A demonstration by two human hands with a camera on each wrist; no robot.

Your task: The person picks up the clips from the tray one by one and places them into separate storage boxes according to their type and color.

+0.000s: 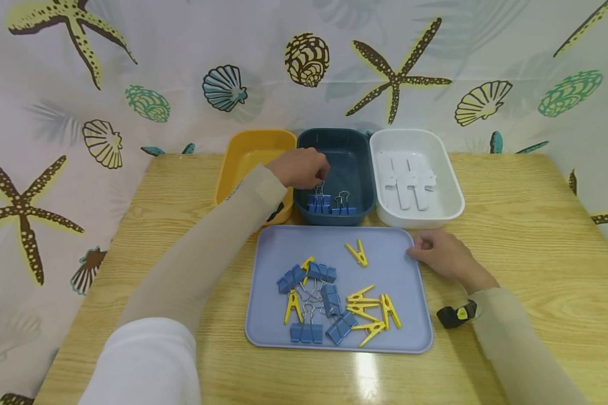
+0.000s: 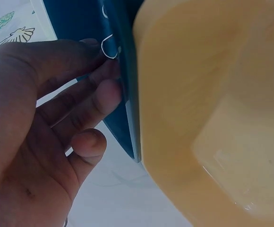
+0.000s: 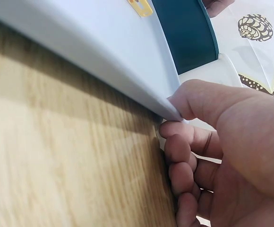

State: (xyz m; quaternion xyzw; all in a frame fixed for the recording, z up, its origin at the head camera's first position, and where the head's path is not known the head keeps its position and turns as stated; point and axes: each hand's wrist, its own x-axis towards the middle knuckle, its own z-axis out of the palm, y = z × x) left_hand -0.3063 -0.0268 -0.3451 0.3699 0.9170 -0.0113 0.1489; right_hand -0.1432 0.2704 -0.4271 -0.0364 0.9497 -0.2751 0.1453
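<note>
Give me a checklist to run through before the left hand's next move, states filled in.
1. Tray steadied: ok, the right hand pinches its edge.
2. Left hand clear of the dark blue bin: not ok, its fingertips are at a wire loop there.
3. Loop released: cannot tell, the contact is unclear.
4. Blue binder clips available on the tray: ok, several lie there.
5. Yellow clips apart from them: not ok, some lie among them.
</note>
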